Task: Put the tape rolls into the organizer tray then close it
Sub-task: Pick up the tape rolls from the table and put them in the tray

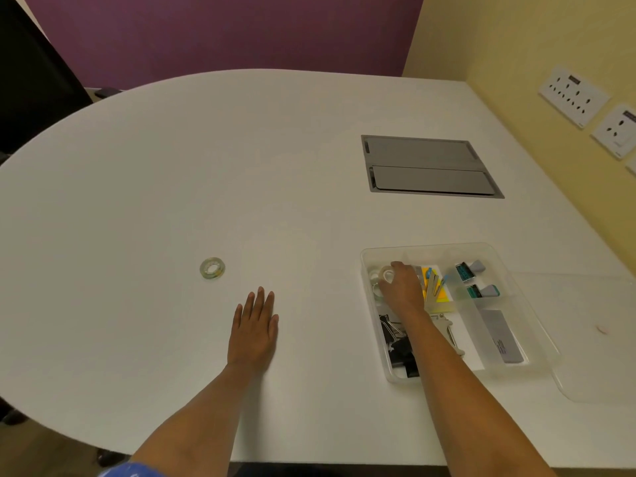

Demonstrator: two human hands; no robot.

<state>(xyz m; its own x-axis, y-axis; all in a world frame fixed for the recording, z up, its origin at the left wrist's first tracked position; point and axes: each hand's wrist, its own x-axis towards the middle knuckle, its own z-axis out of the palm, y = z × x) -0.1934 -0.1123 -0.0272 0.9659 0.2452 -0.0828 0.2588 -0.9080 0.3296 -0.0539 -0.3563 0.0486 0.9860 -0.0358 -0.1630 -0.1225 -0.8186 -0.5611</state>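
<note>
A clear plastic organizer tray [537, 333] sits on the white table at the right, holding binder clips, sticky flags, correction tapes and a card. My right hand [402, 287] is inside its far-left compartment, fingers closed on a clear tape roll [387, 275]. Other clear rolls [374, 283] lie in that compartment under the hand. One more clear tape roll [212, 268] lies flat on the table to the left. My left hand [255, 330] rests flat on the table, fingers apart, nearer me and right of that roll. The tray's clear lid [595, 339] lies right of the tray.
A grey cable hatch [430, 166] is set flush in the table beyond the tray. A yellow wall with white sockets [573, 96] runs along the right. A dark chair [31, 80] stands at the far left beyond the curved table edge.
</note>
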